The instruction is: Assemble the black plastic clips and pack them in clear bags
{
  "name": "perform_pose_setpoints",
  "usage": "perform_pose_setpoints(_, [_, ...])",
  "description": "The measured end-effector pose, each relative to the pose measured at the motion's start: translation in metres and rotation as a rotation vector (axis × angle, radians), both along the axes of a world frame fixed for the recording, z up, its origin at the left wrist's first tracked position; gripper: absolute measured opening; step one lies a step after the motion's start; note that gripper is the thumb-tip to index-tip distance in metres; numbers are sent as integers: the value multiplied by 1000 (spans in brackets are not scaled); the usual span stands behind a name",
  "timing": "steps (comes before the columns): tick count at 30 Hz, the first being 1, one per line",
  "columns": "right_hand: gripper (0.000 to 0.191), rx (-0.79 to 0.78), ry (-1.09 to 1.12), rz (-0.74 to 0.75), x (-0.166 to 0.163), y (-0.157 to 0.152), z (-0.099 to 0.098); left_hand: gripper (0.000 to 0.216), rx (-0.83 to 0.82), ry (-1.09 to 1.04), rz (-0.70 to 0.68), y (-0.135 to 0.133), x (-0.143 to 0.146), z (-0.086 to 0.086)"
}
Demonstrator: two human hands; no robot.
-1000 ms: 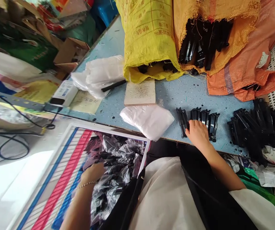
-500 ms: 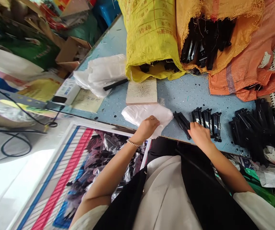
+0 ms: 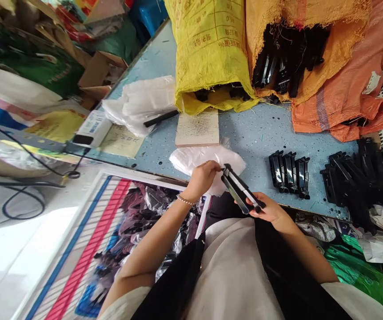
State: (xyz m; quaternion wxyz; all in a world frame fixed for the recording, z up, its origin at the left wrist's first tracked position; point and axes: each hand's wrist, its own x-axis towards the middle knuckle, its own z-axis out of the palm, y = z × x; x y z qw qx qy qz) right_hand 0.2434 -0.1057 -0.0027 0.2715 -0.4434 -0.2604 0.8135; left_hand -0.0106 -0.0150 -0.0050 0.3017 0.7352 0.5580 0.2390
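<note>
My right hand (image 3: 268, 208) is closed around the lower end of a pair of long, glossy black plastic parts (image 3: 240, 189), tilted over the table's front edge. Their upper end reaches close to the fingertips of my left hand (image 3: 202, 181). Those fingers are pinched together at a stack of thin clear plastic bags (image 3: 188, 159), gripping a bag's edge; the exact hold is partly hidden. Right of the bags, several similar black parts (image 3: 289, 173) stand in a short row on the blue speckled table (image 3: 245, 129).
A larger heap of black parts (image 3: 353, 182) lies at the right. Yellow (image 3: 211, 49), orange (image 3: 341, 53) and red-orange (image 3: 338, 111) woven sacks stand at the back. Behind the bags is a small board (image 3: 197, 129). Below left, a striped crate (image 3: 88, 235) contains bagged parts.
My right hand has lifted black parts from the left end of the row and brought them left and towards me. My left hand has stayed nearly in place at the bags.
</note>
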Motion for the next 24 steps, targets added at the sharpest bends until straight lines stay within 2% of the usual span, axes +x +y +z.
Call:
perform_pose_setpoints(3, [31,-122,224,-51,-10,-3,-20,35,213,187,-99,-8,-5,-2])
perform_pose_setpoints(7, [36,-247,493,61,-16,2,-32,54,328,138,-185,-27,1,4])
perform_pose_setpoints(9, [37,-243,505,31,-23,7,-32,65,378,61,-280,-41,10,12])
perform_pose_setpoints(13, [28,-100,330,-124,-33,11,-24,75,375,-66,-445,-69,25,28])
perform_pose_setpoints(17, [25,-51,290,-120,-29,3,-6,76,343,-164,-408,-72,19,35])
perform_pose_setpoints(21, [39,-81,417,-134,-28,-5,5,75,377,-234,-272,-68,13,30])
perform_pose_setpoints(24, [38,-7,304,-144,-35,-5,5,77,448,-222,-277,-72,19,24])
